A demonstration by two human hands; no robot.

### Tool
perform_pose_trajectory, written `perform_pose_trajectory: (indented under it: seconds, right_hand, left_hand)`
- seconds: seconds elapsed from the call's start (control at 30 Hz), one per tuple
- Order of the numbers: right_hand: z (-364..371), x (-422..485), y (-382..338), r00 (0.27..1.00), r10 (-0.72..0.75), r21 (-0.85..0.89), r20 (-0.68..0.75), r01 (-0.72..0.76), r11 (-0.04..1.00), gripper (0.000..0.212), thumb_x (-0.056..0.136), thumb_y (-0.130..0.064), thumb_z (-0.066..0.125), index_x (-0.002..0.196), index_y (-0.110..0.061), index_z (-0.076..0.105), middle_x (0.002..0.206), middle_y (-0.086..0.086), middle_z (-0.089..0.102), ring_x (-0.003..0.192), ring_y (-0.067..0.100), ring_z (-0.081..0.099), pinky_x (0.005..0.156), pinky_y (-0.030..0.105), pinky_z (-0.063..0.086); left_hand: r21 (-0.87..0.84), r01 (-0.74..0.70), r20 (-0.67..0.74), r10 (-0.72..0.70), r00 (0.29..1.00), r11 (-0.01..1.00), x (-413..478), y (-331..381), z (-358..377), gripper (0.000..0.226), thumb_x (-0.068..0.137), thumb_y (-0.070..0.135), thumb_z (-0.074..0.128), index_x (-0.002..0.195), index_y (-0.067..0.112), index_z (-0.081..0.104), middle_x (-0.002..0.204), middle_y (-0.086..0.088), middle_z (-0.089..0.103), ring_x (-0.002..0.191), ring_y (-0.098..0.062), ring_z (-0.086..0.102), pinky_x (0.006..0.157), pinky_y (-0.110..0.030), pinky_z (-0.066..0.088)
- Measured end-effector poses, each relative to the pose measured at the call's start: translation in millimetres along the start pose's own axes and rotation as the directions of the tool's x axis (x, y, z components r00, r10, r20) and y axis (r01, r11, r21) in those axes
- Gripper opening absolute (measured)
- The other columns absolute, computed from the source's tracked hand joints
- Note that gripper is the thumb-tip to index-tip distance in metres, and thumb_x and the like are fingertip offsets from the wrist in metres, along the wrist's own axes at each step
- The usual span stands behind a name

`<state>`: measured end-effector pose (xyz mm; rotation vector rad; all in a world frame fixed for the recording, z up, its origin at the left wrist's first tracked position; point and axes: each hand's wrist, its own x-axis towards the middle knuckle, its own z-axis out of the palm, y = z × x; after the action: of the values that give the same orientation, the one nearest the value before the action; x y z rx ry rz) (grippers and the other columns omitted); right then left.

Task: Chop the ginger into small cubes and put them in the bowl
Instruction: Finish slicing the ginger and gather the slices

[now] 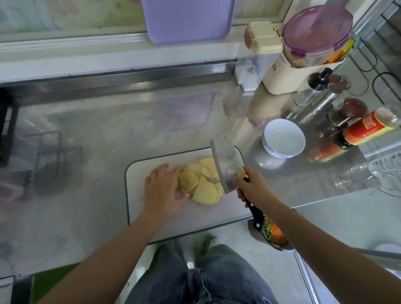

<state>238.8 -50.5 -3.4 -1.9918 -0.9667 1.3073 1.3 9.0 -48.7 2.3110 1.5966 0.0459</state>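
Several pale yellow ginger slices lie in a pile on a white cutting board with a green rim. My left hand lies flat on the board with straight fingers touching the left side of the pile. My right hand grips the black handle of a cleaver, whose broad blade stands on its edge along the right side of the slices. An empty white bowl sits on the counter to the upper right of the board.
The steel counter holds bottles and jars at right, a cream container and a purple-lidded box at the back. A purple tray leans on the window. A dish of chopped vegetables sits below my right forearm.
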Motion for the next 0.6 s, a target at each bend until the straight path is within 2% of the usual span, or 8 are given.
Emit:
perform_pose_trajectory:
  seconds: [0.07,0.13,0.2,0.27,0.37,0.47,0.5,0.6]
  right_hand:
    - [0,1,3,1.000,-0.011,-0.015,-0.008,0.011,1.000,0.007,0.094,-0.017,0.053,0.094,-0.011,0.055,0.054,0.004,0.055,0.042,0.014,0.048,0.039,0.025,0.041]
    - [-1,2,7,1.000,-0.001,0.010,-0.026,0.001,1.000,0.004,0.094,-0.015,0.053,0.092,-0.013,0.054,0.052,0.004,0.055,0.041,0.015,0.048,0.039,0.025,0.041]
    - [-4,3,13,0.999,0.012,0.016,-0.044,-0.011,1.000,0.003,0.094,-0.016,0.052,0.092,-0.016,0.054,0.051,0.003,0.055,0.041,0.015,0.048,0.040,0.025,0.041]
    - [-8,2,19,0.997,0.020,-0.003,-0.072,-0.020,1.000,0.003,0.093,-0.016,0.052,0.093,-0.015,0.055,0.050,0.002,0.056,0.041,0.015,0.049,0.040,0.025,0.042]
    - [-16,1,27,0.991,-0.020,-0.113,-0.129,0.006,0.994,0.003,0.092,-0.018,0.052,0.091,-0.015,0.053,0.055,0.006,0.058,0.044,0.017,0.052,0.041,0.028,0.045]
    - [-19,-1,28,0.982,-0.113,-0.261,-0.150,0.071,0.963,0.004,0.092,-0.017,0.052,0.091,-0.014,0.054,0.065,0.009,0.061,0.054,0.024,0.060,0.053,0.040,0.053]
    - [-20,-1,27,0.979,-0.136,-0.310,-0.149,0.085,0.947,0.004,0.092,-0.018,0.052,0.089,-0.017,0.053,0.067,0.007,0.062,0.057,0.024,0.061,0.056,0.039,0.053]
    - [-18,2,26,0.966,-0.228,-0.500,-0.124,0.137,0.855,0.009,0.094,-0.023,0.050,0.086,-0.022,0.045,0.058,-0.002,0.052,0.052,0.017,0.053,0.045,0.027,0.038]
  left_hand:
    - [0.005,-0.170,0.000,0.170,0.985,0.985,2,17,4,0.079,0.077,0.050,0.070,0.145,0.031,0.034,0.151,-0.006,0.028,0.136,-0.029,0.029,0.108,-0.043,0.030]
    - [0.057,-0.347,0.070,0.343,0.937,0.936,5,37,11,0.085,0.079,0.051,0.067,0.149,0.034,0.023,0.157,-0.004,0.018,0.142,-0.030,0.019,0.114,-0.046,0.023]
    - [0.147,-0.438,0.184,0.411,0.893,0.887,8,53,20,0.090,0.083,0.051,0.063,0.152,0.034,0.008,0.161,-0.003,0.004,0.147,-0.029,0.004,0.118,-0.051,0.009]
    - [0.227,-0.446,0.254,0.389,0.885,0.866,12,59,27,0.088,0.086,0.049,0.061,0.152,0.029,0.007,0.161,-0.005,0.002,0.148,-0.029,-0.001,0.118,-0.054,0.004]
    - [0.301,-0.451,0.248,0.387,0.888,0.840,16,57,28,0.077,0.088,0.045,0.058,0.149,0.022,0.016,0.157,-0.008,0.014,0.147,-0.030,0.006,0.118,-0.054,0.006]
    - [0.326,-0.438,0.224,0.382,0.897,0.838,15,52,27,0.072,0.085,0.042,0.060,0.145,0.020,0.027,0.152,-0.009,0.023,0.145,-0.030,0.013,0.118,-0.054,0.007]
    - [0.324,-0.416,0.208,0.365,0.908,0.850,14,50,26,0.071,0.083,0.041,0.062,0.143,0.020,0.030,0.151,-0.009,0.027,0.144,-0.029,0.016,0.118,-0.054,0.008]
    - [0.304,-0.355,0.170,0.316,0.933,0.884,11,39,23,0.067,0.078,0.037,0.066,0.137,0.023,0.037,0.148,-0.005,0.030,0.144,-0.027,0.017,0.117,-0.054,0.010]
